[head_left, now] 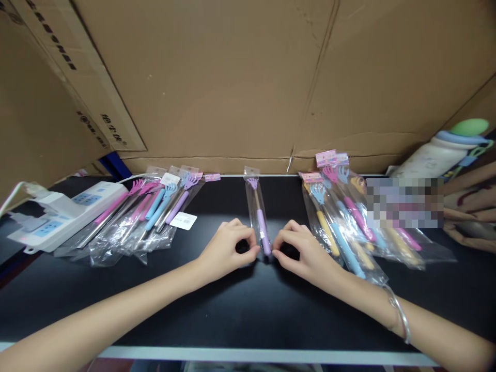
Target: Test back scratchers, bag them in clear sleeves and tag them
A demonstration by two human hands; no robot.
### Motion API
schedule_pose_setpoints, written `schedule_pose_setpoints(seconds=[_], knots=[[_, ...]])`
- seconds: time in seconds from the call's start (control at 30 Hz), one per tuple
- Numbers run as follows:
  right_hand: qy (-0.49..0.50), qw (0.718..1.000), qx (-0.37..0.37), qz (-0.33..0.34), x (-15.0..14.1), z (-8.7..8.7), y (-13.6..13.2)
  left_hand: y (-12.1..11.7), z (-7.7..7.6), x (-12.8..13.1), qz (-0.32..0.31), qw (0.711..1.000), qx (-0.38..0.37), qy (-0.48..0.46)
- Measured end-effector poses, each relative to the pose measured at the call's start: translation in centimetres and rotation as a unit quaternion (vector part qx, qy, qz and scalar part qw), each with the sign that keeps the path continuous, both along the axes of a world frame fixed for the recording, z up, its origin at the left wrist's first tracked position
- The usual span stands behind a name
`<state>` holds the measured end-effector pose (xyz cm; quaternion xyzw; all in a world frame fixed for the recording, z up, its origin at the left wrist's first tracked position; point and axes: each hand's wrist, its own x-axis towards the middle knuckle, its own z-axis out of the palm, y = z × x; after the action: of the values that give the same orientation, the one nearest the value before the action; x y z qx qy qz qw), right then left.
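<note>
In the middle of the black table lies a purple back scratcher (262, 227) inside a clear plastic bag (251, 171), its claw end pointing away from me. My left hand (232, 243) is closed in a pinch at the lower left edge of the bag, beside the handle's end. On the opposite side my right hand (304, 248), with a silver bracelet at the wrist, pinches the bag's lower right corner. The film between the fingertips is barely visible.
Bagged back scratchers (155, 206) lie at left near a white power strip (77, 212), with a white label (183, 220) beside them. More bagged back scratchers (341, 217) are piled at right, beside a bottle (434, 155) and another person's hand (473, 196). Cardboard (217, 77) walls the back.
</note>
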<state>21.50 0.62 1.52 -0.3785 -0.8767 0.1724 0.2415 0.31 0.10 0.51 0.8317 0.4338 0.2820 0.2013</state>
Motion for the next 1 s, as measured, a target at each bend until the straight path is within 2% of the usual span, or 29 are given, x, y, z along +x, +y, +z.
schedule_pose_setpoints(seconds=[0.13,0.23,0.47,0.63,0.8,0.9,1.0], knots=[[0.001,1.0,-0.021,0.015,0.1,0.2,0.1,-0.1,0.1,-0.2,0.0,1.0,-0.01,-0.001],[-0.027,0.999,-0.037,0.013,0.1,0.0,0.2,-0.1,0.1,-0.2,0.009,0.999,-0.006,0.036],[-0.11,0.993,-0.03,-0.035,-0.7,-0.1,-0.1,-0.1,0.3,0.2,0.038,0.992,-0.004,0.118],[-0.112,0.993,-0.019,-0.037,-0.9,-0.2,-0.1,-0.1,0.1,0.4,0.035,0.993,0.009,0.116],[-0.091,0.996,-0.011,-0.005,-0.1,-0.1,0.1,-0.2,0.2,-0.1,0.014,0.995,0.032,0.096],[-0.081,0.996,0.039,-0.002,0.5,0.2,0.1,-0.3,0.5,-0.5,0.0,0.993,0.086,0.083],[-0.089,0.989,0.116,0.008,0.7,0.5,-0.3,-0.3,0.6,-0.7,-0.006,0.97,0.219,0.107]])
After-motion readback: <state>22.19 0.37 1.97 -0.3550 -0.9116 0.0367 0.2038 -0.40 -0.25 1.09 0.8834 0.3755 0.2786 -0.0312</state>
